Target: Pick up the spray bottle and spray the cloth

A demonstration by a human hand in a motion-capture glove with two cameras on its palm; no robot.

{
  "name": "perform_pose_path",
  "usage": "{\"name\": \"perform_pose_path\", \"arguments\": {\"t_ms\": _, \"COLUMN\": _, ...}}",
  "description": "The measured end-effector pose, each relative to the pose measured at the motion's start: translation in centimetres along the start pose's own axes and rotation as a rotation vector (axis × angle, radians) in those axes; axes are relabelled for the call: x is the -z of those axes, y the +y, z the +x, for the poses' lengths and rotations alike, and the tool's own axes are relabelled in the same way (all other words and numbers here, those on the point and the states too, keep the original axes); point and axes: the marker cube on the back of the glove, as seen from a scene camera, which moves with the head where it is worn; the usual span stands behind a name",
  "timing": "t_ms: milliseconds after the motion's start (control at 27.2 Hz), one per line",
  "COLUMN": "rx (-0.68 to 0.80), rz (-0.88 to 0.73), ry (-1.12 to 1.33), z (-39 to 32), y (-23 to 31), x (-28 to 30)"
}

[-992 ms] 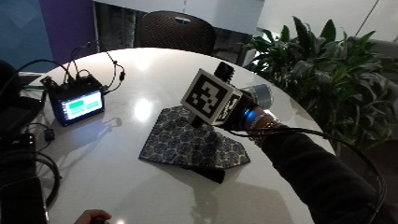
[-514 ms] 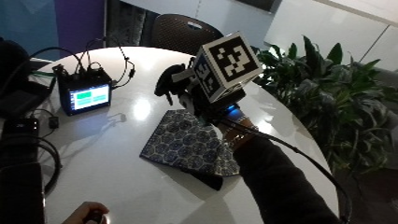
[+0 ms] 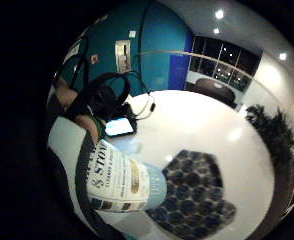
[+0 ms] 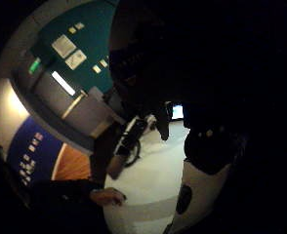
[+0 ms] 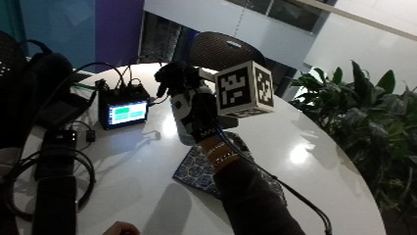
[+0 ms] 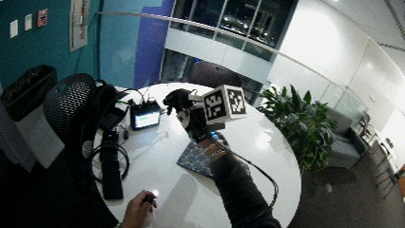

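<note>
a lit monitor and headphones lie on the white table; plant beside it.

A black glove is worn on the right hand, with a pale band of small lettering at its cuff. Beaded bracelets in brown and amber are seen just behind that cuff. The forearm beyond them is covered by a dark long sleeve.

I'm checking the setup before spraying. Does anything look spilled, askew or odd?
Nothing stands out. The gloved right hand holds the spray bottle upright above the table, and the patterned cloth lies flat beneath it. No spill shows.
</note>
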Motion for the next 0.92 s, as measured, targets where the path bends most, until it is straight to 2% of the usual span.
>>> {"name": "perform_pose_path", "arguments": {"t_ms": 257, "rx": -0.159, "rz": 0.134, "ry": -0.252, "z": 1.9, "y": 1.2, "x": -3.0}}
{"name": "perform_pose_path", "arguments": {"t_ms": 477, "rx": -0.21, "rz": 0.129, "ry": -0.372, "z": 1.1, "y": 2.7, "x": -5.3}}
{"name": "perform_pose_path", "arguments": {"t_ms": 624, "rx": -0.166, "rz": 0.112, "ry": -0.412, "z": -0.6, "y": 3.3, "x": -5.7}}
{"name": "perform_pose_path", "arguments": {"t_ms": 918, "rx": -0.034, "rz": 0.134, "ry": -0.328, "z": -3.3, "y": 3.4, "x": -5.1}}
